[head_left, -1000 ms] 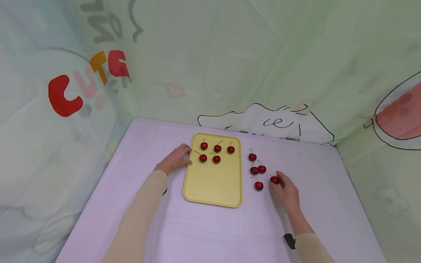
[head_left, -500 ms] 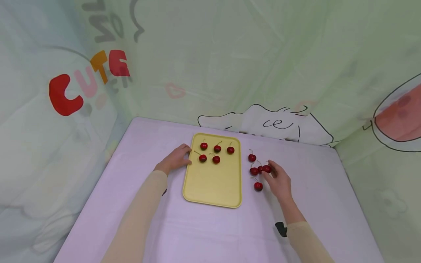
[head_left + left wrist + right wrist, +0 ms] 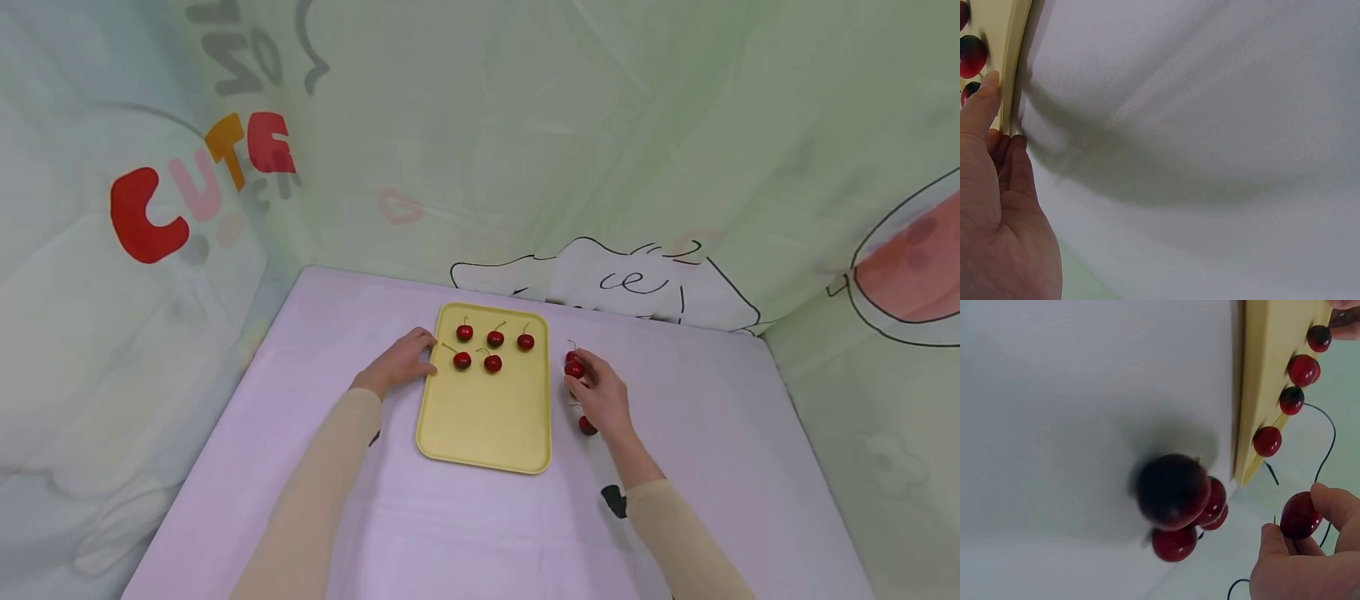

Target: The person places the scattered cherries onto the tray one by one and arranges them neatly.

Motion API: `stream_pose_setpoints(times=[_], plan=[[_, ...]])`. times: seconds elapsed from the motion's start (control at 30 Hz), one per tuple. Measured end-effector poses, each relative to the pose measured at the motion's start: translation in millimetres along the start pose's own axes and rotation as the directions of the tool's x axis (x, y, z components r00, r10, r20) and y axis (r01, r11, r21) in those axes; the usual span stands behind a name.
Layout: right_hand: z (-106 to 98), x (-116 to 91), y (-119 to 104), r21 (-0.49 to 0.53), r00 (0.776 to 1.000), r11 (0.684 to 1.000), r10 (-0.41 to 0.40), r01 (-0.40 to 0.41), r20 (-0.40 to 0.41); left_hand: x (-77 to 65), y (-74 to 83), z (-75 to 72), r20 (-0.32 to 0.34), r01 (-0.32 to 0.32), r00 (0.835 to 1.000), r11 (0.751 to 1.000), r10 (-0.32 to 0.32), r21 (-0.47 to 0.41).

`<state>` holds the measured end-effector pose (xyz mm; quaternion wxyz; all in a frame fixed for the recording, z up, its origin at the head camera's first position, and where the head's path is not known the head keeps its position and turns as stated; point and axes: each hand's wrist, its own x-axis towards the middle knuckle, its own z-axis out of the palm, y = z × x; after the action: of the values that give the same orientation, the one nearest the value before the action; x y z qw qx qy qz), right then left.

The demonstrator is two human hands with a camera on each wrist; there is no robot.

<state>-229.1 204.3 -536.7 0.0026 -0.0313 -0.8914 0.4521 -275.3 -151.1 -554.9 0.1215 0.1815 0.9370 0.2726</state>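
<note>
A yellow tray (image 3: 483,417) lies on the table with several red cherries on it, in a row of three and a row of two below. My left hand (image 3: 399,363) holds the tray's left edge; in the left wrist view the thumb (image 3: 984,103) lies over the rim, with the fingers outside. Just off the tray's right side, my right hand (image 3: 606,398) pinches a cherry (image 3: 1300,515) between thumb and fingertips, raised above the table. Loose cherries lie below it, among them a dark one (image 3: 1174,491) in the right wrist view; the hand partly hides them in the head view.
A pale lilac cloth (image 3: 465,533) covers the table. Printed green curtains (image 3: 525,150) hang behind it and along both sides. The lower half of the tray is bare yellow surface.
My right hand has moved left and away from me with the pinched cherry, passing over the loose ones toward the tray. My left hand and the tray have stayed put.
</note>
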Motion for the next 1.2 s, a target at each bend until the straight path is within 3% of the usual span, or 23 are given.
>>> stream_pose_setpoints(times=[0.33,0.5,0.7,1.2], plan=[[19,15,-10,-0.008,0.990,0.994,-0.111,0.112,0.085,-1.4,1.3,-0.6,-0.004,-0.002,1.000,1.000,0.002,-0.001],[29,16,-16,-0.021,0.984,0.993,-0.108,0.113,0.144,-1.9,2.3,-1.3,-0.001,0.007,1.000,1.000,-0.007,-0.004],[40,19,-21,-0.106,0.974,0.986,-0.106,0.129,0.199,-0.3,0.4,-0.1,0.006,0.027,1.000,1.000,-0.027,-0.011],[52,24,-32,-0.202,0.942,0.962,-0.112,0.182,0.317,2.4,-2.2,1.7,0.016,0.034,0.999,0.999,-0.034,0.006]])
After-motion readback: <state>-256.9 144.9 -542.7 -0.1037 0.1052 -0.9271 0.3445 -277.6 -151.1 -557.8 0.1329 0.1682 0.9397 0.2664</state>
